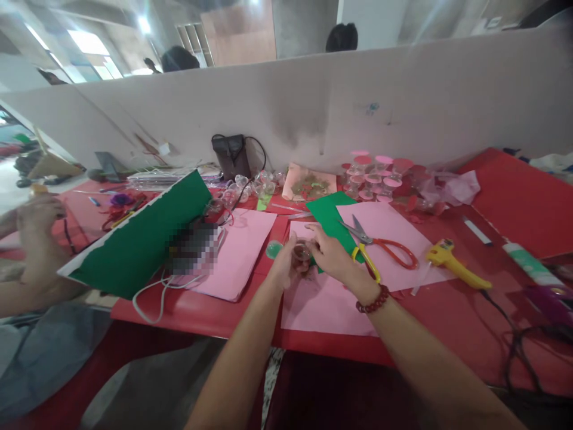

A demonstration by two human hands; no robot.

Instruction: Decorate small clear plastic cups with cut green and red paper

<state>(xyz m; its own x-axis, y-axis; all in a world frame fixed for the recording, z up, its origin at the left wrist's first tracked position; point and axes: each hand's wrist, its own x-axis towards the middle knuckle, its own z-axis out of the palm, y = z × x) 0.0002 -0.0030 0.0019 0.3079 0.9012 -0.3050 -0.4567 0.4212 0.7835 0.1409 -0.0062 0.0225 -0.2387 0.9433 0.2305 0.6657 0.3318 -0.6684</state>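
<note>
Between my hands, low over the table, is a small clear plastic cup (302,251) with its round rim facing up. My left hand (283,266) is closed around its left side. On the other side, my right hand (332,254) has its fingers bent against the rim; some fingertips are hidden. A round translucent green piece (274,249) lies just left of my left hand. Beneath my hands are pink sheets (322,307) and a green sheet (329,209). Scissors (369,239) with red and yellow handles rest to the right of my right hand.
A yellow glue gun (456,263) with a black cord lies right. Pink-topped clear cups (376,173) are stacked behind, beside a pink sheet (311,182) holding green-brown bits. A green board (138,239) leans left near a white cable (163,298). Another person's arm (38,239) is far left.
</note>
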